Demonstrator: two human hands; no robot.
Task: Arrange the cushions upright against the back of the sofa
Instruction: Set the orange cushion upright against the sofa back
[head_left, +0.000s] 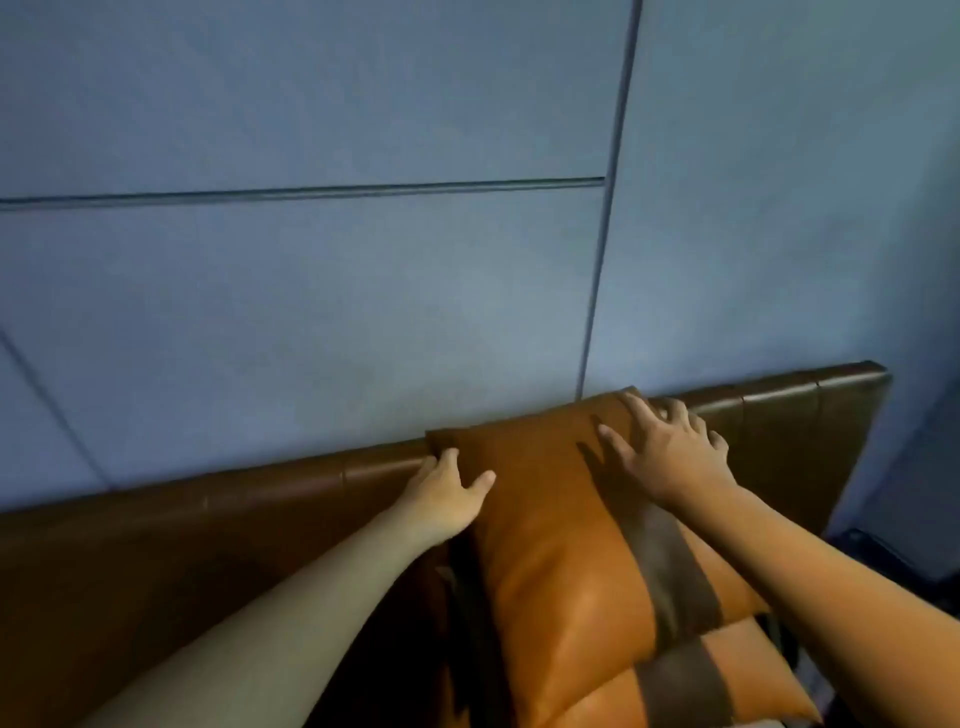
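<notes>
Both hands on the upper cushion, propped against the sofa back.

Upper cushion (561, 525), orange with a dark band, leaned on the brown sofa back (260, 499) at frame centre. Left hand (441, 493) gripped its 9 o'clock top corner, thumb in front. Right hand (670, 452) lay flat, fingers spread, at its 1 o'clock corner, nothing clasped. Lower cushion (727, 686) sat beneath at 5 o'clock. Blue wall (363, 286) behind.
</notes>
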